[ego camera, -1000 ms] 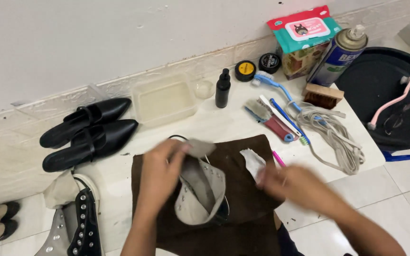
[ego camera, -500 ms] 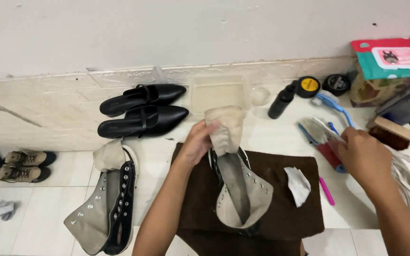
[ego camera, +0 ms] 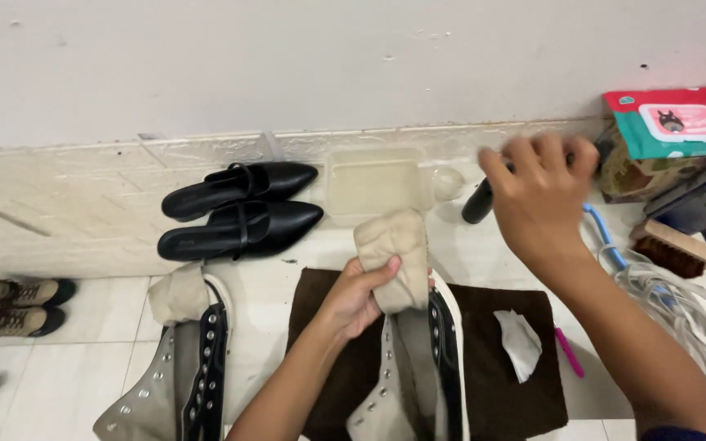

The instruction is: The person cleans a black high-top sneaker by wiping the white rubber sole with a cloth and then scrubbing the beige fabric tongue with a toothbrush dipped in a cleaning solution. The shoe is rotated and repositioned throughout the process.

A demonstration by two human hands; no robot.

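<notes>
On the brown mat (ego camera: 500, 384), the high-top sneaker (ego camera: 406, 384) stands propped only by the left hand (ego camera: 361, 298), which is clenched round its beige tongue (ego camera: 392, 255). Right hand (ego camera: 537, 192) hovers spread over the small black bottle (ego camera: 477, 204), holding nothing; blurred, contact unclear. Risks: a careless grab tips the bottle toward the clear tub (ego camera: 377, 181); a loosened tongue grip lets the sneaker flop onto the crumpled wipe (ego camera: 520, 343).
</notes>
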